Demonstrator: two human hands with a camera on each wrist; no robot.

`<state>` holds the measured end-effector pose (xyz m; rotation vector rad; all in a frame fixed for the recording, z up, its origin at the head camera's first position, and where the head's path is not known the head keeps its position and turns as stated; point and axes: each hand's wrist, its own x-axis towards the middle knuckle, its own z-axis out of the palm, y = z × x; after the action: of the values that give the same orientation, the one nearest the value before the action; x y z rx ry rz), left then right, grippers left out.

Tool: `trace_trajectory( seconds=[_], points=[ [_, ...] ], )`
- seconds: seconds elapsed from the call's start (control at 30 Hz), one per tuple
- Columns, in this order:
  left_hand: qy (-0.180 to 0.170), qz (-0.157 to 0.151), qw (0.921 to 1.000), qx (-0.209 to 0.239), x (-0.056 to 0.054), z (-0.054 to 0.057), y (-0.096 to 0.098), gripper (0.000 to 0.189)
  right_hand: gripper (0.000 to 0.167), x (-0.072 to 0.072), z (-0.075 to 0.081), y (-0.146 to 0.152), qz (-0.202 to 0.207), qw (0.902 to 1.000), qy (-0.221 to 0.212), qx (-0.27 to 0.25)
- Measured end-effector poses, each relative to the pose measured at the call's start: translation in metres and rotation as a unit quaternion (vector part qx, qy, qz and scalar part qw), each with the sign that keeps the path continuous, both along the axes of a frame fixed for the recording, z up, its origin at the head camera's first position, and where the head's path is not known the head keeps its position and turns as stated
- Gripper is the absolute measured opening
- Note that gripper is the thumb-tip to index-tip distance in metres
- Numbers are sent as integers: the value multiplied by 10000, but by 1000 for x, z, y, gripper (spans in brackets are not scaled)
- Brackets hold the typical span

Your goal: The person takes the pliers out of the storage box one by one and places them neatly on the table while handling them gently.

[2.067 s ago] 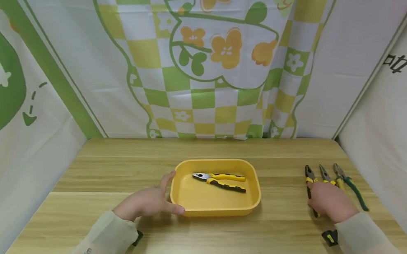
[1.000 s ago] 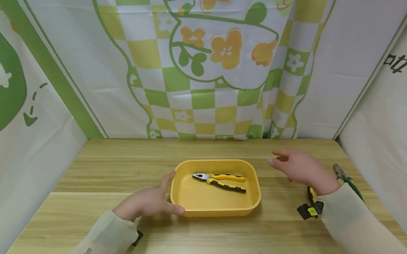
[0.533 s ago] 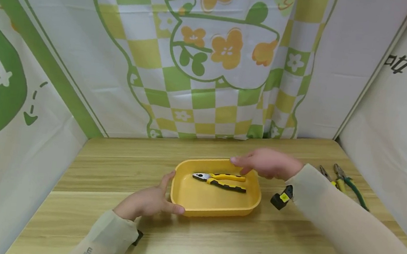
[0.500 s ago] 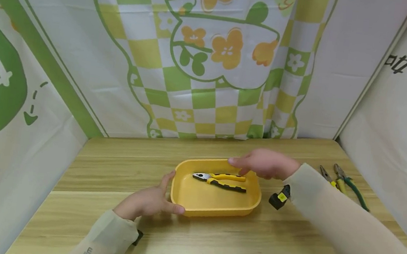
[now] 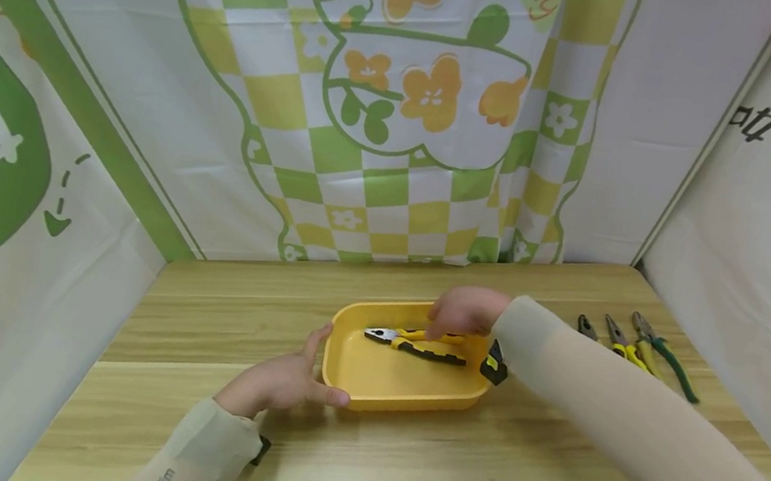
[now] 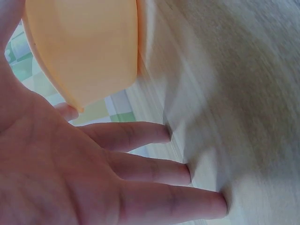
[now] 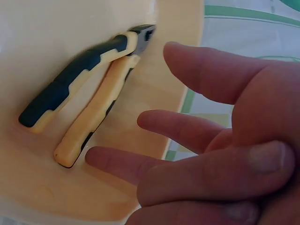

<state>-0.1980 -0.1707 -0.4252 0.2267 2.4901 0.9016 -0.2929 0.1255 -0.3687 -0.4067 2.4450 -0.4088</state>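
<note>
A yellow plastic bin [image 5: 403,407] sits on the wooden table with one pair of yellow-and-black pliers [image 5: 430,353] lying in it. My left hand [image 5: 279,378] spans the bin's left end, thumb at the front rim and index finger by the back left corner. In the left wrist view, the other fingers [image 6: 150,167] extend straight, tips at the tabletop. Over the bin's back right part reaches my right hand [image 5: 466,310], partly covering the pliers' yellow handle. In the right wrist view, its extended fingertips [image 7: 101,157] come close beside the handles [image 7: 56,93], with nothing held.
Three more pairs lie side by side at the table's right: black-jawed pliers [image 5: 587,325] partly hidden by the right sleeve, needle-nose pliers [image 5: 618,335] with yellow grips, and pliers with a green handle [image 5: 676,365]. A patterned curtain [image 5: 390,194] hangs behind the table.
The right hand has left the black-jawed pliers at the right, uncovering them, and travelled leftward into the space over the bin. The left hand and bin have stayed put.
</note>
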Motion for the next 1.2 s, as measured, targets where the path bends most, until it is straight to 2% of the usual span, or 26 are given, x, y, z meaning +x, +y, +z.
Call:
trace_trajectory(
  seconds=[0.23,0.43,0.53,0.73,0.8,0.9,1.0,1.07,1.2],
  points=[
    [-14,12,10000,-3,0,0,1,133,52,-5,-7,-13,467,9964,346,614],
    [-23,6,10000,44,1,0,1,133,17,0,-15,-31,781,9823,877,1458],
    [-12,11,10000,57,0,-1,0,133,15,4,-18,-39,1008,9694,1072,1964],
    [-16,62,9999,97,-2,-2,-1,135,11,11,-24,-51,2123,9225,1624,2785],
    [-30,70,9999,81,-1,-2,-1,135,13,14,-23,-54,2252,9160,1690,2859],
    [-27,74,10000,59,-1,-1,-1,134,19,17,-23,-57,2233,9145,1663,2937],
    [-43,79,9999,57,0,0,0,134,22,18,-23,-60,2176,9183,1537,2927],
    [-38,74,10000,55,1,0,0,134,20,19,-23,-60,2116,9244,1413,2843],
    [-14,55,10000,26,0,1,0,134,15,14,-22,-59,1859,9430,1099,2531]
  ],
)
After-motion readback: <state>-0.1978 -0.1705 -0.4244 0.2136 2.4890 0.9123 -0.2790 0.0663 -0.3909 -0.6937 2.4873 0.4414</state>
